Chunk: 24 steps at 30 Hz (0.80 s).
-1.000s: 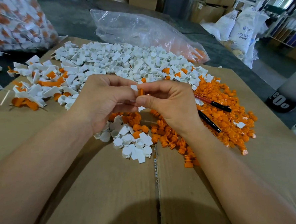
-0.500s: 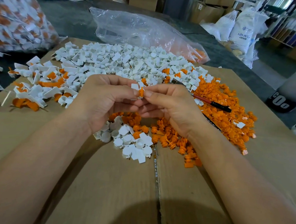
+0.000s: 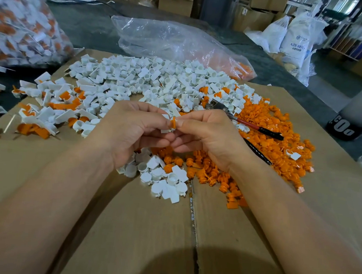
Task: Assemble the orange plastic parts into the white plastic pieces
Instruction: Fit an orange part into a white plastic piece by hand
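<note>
My left hand pinches a small white plastic piece between thumb and fingers. My right hand pinches an orange plastic part and presses it against that white piece; the fingertips of both hands meet there. Behind the hands lies a big heap of white pieces. A heap of orange parts spreads to the right. A small cluster of white pieces lies just below my hands. Assembled white-and-orange pieces lie at the left.
Everything rests on flattened cardboard. Red-and-black handled pliers lie on the orange heap right of my right hand. A clear plastic bag sits behind the white heap, and a full bag of finished pieces stands at far left.
Both hands have stayed together at the centre. The orange part has been pressed closer into the white piece, and my right fingers have shifted slightly around it.
</note>
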Motion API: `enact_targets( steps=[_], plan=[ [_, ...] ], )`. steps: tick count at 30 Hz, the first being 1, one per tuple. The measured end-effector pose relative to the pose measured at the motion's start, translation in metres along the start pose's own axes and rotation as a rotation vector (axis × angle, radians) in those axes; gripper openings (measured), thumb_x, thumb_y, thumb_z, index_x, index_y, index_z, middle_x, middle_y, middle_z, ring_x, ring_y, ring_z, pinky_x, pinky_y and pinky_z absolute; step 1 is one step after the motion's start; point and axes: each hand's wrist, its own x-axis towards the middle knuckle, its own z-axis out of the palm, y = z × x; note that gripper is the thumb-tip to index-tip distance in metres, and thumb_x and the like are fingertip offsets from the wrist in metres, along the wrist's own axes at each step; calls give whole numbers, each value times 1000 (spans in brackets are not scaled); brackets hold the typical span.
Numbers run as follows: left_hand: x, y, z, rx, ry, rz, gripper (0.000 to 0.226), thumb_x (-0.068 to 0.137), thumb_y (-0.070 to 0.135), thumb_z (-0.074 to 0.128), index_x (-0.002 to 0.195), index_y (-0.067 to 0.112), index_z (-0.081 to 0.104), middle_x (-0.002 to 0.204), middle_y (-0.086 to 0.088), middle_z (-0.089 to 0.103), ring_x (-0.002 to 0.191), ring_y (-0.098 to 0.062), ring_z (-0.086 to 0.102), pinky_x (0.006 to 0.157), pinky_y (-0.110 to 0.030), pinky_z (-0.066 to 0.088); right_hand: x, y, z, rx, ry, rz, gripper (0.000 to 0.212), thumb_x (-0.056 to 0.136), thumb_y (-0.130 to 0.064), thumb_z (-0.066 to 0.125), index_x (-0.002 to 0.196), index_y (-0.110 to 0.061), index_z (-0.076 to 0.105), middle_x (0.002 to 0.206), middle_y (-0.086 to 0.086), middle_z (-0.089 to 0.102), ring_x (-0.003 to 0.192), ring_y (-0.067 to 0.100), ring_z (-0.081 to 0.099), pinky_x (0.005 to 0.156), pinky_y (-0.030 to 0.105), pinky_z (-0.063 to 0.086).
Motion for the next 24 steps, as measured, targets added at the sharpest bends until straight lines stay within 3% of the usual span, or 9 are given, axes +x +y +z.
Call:
enact_targets(
  steps=[11, 17, 24],
  plan=[
    [-1, 2, -2, 5, -8, -2, 11, 72, -9, 64, 81, -4, 61, 54, -11, 65, 46, -14, 64, 41, -17, 49, 0, 1, -1, 21, -22, 1, 11, 86, -2, 57, 82, -7, 65, 61, 5, 68, 53, 11, 64, 51, 20, 54],
    [-1, 3, -3, -15, -8, -10, 7, 73, -8, 63, 77, -3, 62, 56, -11, 65, 47, -14, 64, 41, -18, 50, -3, 1, -3, -144, 13, -285, 27, 78, 3, 65, 94, -20, 67, 84, -9, 68, 75, 9, 67, 66, 21, 55],
    [-1, 3, -2, 22, 0, -15, 9, 75, -10, 62, 77, -1, 61, 53, -9, 64, 45, -13, 63, 39, -17, 49, -2, 3, 0, -184, 26, -381, 34, 76, 9, 65, 97, -18, 65, 70, -14, 69, 68, 3, 66, 65, 17, 53]
  ],
)
